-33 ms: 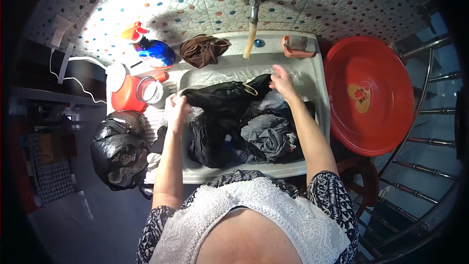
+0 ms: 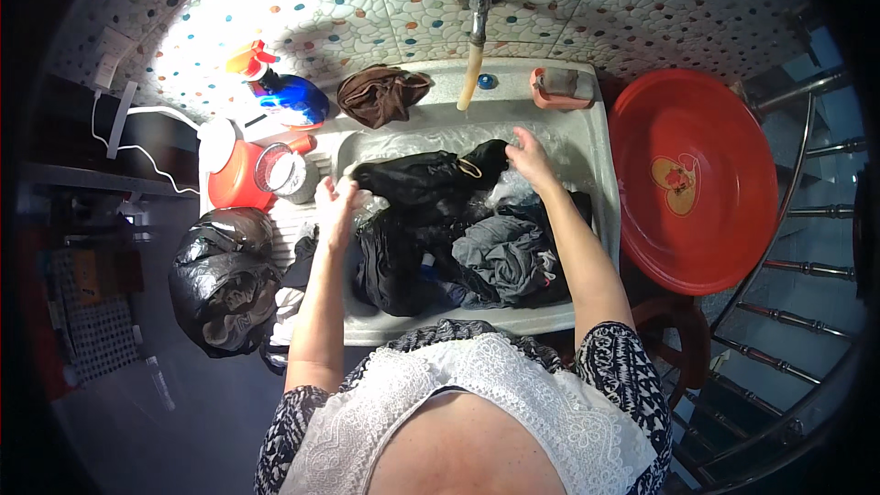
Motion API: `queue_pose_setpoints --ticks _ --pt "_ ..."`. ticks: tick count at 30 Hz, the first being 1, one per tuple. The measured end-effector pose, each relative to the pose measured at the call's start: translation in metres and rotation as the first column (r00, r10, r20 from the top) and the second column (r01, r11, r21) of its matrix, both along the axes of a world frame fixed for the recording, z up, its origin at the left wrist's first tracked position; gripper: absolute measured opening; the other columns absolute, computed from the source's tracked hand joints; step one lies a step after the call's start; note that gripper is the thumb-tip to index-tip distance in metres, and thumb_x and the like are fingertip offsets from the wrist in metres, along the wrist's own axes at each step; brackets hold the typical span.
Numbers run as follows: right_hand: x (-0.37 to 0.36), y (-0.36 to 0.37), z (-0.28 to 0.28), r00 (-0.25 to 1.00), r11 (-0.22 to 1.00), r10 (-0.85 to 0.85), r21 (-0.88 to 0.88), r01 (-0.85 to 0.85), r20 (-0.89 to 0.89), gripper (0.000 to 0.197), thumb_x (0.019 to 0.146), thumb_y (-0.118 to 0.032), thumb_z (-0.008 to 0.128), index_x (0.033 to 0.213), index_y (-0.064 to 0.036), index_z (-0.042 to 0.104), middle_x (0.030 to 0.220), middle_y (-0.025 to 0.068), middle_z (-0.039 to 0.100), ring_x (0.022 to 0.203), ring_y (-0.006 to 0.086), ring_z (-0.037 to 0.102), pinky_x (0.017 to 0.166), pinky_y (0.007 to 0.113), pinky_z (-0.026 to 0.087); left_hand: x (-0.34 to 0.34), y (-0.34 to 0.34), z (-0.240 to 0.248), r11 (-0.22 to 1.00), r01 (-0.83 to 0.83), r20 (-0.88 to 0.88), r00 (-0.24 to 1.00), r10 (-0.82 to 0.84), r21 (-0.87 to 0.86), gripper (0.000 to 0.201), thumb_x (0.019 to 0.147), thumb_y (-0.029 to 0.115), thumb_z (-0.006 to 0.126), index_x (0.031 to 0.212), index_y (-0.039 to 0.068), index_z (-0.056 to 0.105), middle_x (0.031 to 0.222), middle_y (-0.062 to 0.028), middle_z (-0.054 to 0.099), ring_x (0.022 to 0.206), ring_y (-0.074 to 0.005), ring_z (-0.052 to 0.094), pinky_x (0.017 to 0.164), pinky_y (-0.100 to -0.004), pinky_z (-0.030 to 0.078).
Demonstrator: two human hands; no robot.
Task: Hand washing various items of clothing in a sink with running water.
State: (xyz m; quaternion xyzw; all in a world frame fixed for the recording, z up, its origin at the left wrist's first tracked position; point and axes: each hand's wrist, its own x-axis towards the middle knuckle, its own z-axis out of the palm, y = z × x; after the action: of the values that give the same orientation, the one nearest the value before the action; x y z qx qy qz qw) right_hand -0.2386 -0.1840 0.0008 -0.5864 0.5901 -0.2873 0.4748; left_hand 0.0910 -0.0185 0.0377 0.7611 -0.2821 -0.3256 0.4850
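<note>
The long, floppy black piece of clothing with a thin, pale cord loop lies in the wet, pale, speckled stone-like sink, and its black cloth stretches between the two hands. The left hand is by one end, with thumb and fingers a bit apart. The right hand is by the other end, fingers loosely spread. I cannot tell if either hand really pinches the cloth.

To move it about well, it seems best to take a good bunch at each end, keep both hands level and swish gently, so the clear water gets into every fold. Wet cloth is likely heavy and slippery, and the cord could catch on a finger.

The crumpled soft grey cloth sits in a wrinkly heap nearby. The big round red plastic tub looks smooth and shiny.
</note>
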Motion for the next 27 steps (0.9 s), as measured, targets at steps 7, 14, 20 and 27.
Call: queue_pose_setpoints --ticks 7,14,20,27 --pt "0.022 0.012 -0.060 0.640 0.801 0.436 -0.051 -0.597 -0.633 0.052 0.081 -0.038 0.054 0.129 -0.0201 0.043 0.138 0.0141 0.034 0.122 0.0435 0.036 0.101 0.053 0.029 -0.063 -0.028 -0.043 0.701 0.688 0.519 0.537 -0.665 0.187 0.033 0.072 0.013 0.065 0.103 0.001 0.059 0.111 -0.0193 0.054 0.110 -0.0354 0.046 0.096 -0.0410 0.037" --pt "0.051 0.040 -0.025 0.267 0.633 0.703 0.408 -0.658 -0.660 0.072 0.080 -0.058 0.047 0.139 -0.0203 0.030 0.148 0.0068 0.019 0.136 0.0341 0.012 0.108 0.053 0.011 -0.079 -0.047 -0.071 0.376 0.508 0.262 0.283 -0.922 0.775 0.100 0.069 0.075 0.045 0.142 0.012 0.018 0.146 -0.0170 0.018 0.132 -0.0406 0.019 0.099 -0.0648 0.017" --pt "0.008 0.023 -0.066 0.258 0.713 0.500 0.225 -0.664 -0.826 0.058 0.084 -0.043 0.048 0.132 -0.0121 0.040 0.132 0.0082 0.043 0.128 0.0318 0.031 0.105 0.043 0.027 -0.037 -0.065 -0.083 0.274 0.434 0.207 0.194 -0.959 0.858 0.083 0.080 0.063 0.039 0.141 0.009 0.023 0.147 -0.0107 0.022 0.130 -0.0304 0.031 0.104 -0.0585 0.016" --pt "-0.032 0.018 -0.081 0.604 0.985 0.157 0.166 -0.041 -0.782 0.049 0.078 -0.025 0.058 0.122 -0.0068 0.048 0.121 0.0152 0.050 0.114 0.0294 0.047 0.094 0.039 0.041 -0.042 -0.065 -0.100 0.257 0.230 0.242 0.092 -0.966 0.938 0.065 0.083 0.032 0.043 0.138 0.002 0.026 0.140 -0.0127 0.036 0.127 -0.0283 0.037 0.107 -0.0551 0.010"
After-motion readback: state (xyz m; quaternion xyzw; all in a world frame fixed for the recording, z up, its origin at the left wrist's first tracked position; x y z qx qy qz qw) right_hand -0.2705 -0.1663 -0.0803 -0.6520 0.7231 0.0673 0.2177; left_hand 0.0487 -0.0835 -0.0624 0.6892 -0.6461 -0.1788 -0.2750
